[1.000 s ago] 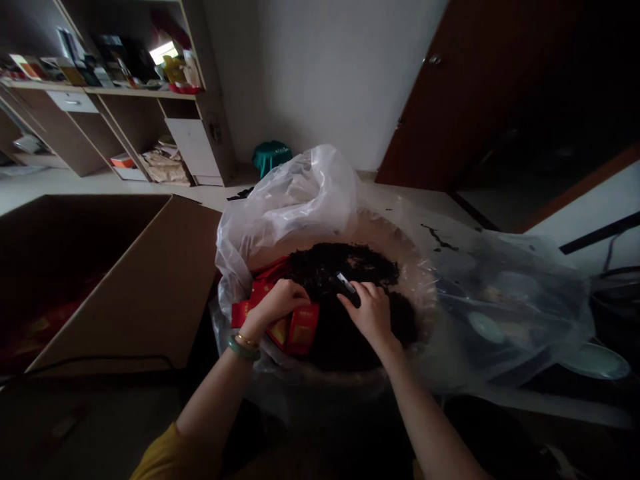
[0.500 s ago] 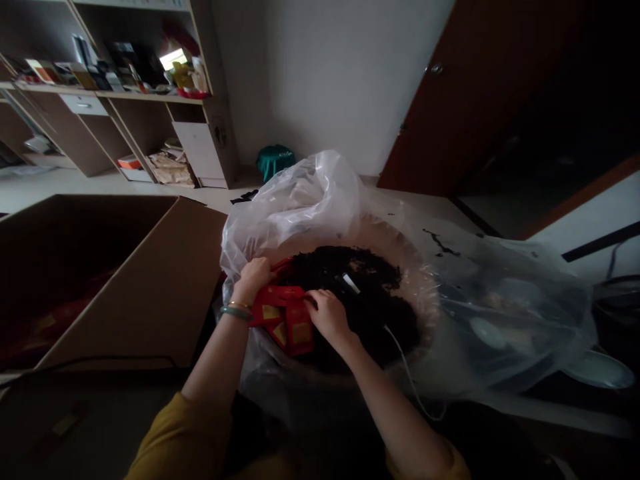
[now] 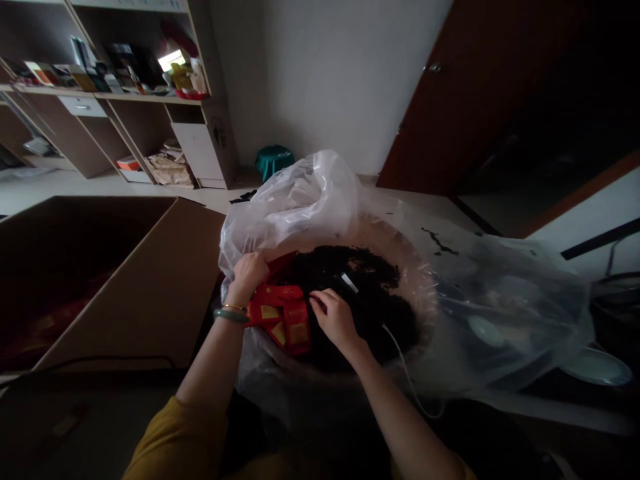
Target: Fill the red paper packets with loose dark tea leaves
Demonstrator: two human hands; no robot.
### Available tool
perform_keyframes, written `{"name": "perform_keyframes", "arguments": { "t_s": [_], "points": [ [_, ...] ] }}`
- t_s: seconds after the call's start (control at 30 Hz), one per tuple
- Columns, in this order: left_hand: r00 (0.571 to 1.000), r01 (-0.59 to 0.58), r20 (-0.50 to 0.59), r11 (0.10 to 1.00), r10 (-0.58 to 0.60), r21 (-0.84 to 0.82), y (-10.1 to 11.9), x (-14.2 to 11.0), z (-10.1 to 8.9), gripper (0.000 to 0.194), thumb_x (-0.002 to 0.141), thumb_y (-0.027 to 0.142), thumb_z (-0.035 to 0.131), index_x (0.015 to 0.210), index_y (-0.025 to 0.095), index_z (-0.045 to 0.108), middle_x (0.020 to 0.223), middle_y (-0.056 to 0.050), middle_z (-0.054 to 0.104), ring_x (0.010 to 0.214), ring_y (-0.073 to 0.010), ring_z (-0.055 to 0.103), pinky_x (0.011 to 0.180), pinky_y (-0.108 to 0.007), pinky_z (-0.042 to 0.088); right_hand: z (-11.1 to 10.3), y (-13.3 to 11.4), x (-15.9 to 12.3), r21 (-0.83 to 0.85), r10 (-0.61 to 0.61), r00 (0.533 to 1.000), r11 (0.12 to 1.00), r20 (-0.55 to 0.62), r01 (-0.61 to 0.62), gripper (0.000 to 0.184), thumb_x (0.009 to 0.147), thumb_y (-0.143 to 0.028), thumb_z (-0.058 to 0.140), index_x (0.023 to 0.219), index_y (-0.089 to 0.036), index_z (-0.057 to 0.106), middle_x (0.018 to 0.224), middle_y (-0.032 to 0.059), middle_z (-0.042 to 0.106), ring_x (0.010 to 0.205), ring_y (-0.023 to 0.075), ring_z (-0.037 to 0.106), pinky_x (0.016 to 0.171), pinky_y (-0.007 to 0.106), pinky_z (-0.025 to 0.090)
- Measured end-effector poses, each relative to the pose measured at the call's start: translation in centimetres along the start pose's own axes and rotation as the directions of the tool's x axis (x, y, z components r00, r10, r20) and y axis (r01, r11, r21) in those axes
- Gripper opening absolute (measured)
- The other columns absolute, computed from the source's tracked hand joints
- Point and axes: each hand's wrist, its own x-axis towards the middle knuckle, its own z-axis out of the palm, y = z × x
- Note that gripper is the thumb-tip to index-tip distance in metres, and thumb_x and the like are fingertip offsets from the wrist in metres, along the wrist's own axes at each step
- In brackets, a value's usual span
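Head view: two hands work over dark tea leaves (image 3: 360, 280) in one clear plastic bag (image 3: 300, 193). The left hand (image 3: 247, 277) squeezes some red packets (image 3: 280, 320), which stick out to its right. The right hand (image 3: 335, 320) curls near one white strip (image 3: 349, 283); I cannot tell if it holds anything.

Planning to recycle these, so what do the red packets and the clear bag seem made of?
The red packets look like coated paper or laminated foil film, with a slight sheen and printed yellow panels; the look leaves it open. The clear bag looks like thin polyethylene film: translucent, softly creased, with glossy highlights.
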Motion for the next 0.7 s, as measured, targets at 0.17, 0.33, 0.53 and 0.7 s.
{"name": "perform_keyframes", "arguments": {
  "t_s": [0.17,0.33,0.53,0.7],
  "points": [
    [0.988,-0.086,-0.154,0.716,-0.03,-0.693,3.6,-4.4,0.9,0.025,0.079,0.024,0.049,0.092,0.014,0.068,0.074,-0.006,0.072,0.069,-0.0187,0.068,0.065,-0.026,0.051,0.6,-0.4,0.5,0.446,0.294,0.954,0.862,-0.05,-0.243,0.044,0.085,-0.044,0.05,0.12,-0.017,0.056,0.094,0.009,0.068,0.07,0.0194,0.065,0.054,0.03,0.053],
    [0.994,-0.048,-0.013,0.342,0.105,-0.938,6.3,-8.6,5.0,0.019,0.072,0.031,0.061,0.077,0.013,0.066,0.071,-0.005,0.07,0.062,-0.0155,0.064,0.061,-0.025,0.051,-0.5,0.0,0.5,0.484,0.345,0.939,0.822,-0.005,-0.3,0.03,0.085,-0.041,0.052,0.097,-0.016,0.062,0.089,0.0088,0.071,0.073,0.0207,0.066,0.061,0.031,0.055],
    [0.967,-0.246,-0.242,0.51,0.075,-0.824,5.6,-9.5,3.8,0.051,0.062,0.022,0.075,0.113,0.022,0.065,0.113,-0.007,0.069,0.091,-0.0192,0.064,0.084,-0.031,0.05,-4.9,0.7,-0.9,0.072,0.087,0.953,0.991,0.289,-0.112,0.02,0.083,-0.012,0.049,0.091,-0.02,0.065,0.089,0.0049,0.07,0.083,0.0189,0.065,0.078,0.031,0.051],
    [0.98,-0.167,-0.079,0.535,0.184,-0.828,6.0,-10.3,3.7,0.016,0.075,0.021,0.063,0.085,0.021,0.076,0.078,-0.003,0.075,0.072,-0.019,0.068,0.073,-0.029,0.052,-5.2,0.9,-1.2,-0.025,0.031,0.999,0.999,0.029,-0.03,0.027,0.083,-0.013,0.051,0.107,-0.02,0.062,0.099,0.0081,0.066,0.089,0.0194,0.063,0.08,0.033,0.052]
  ]
}}
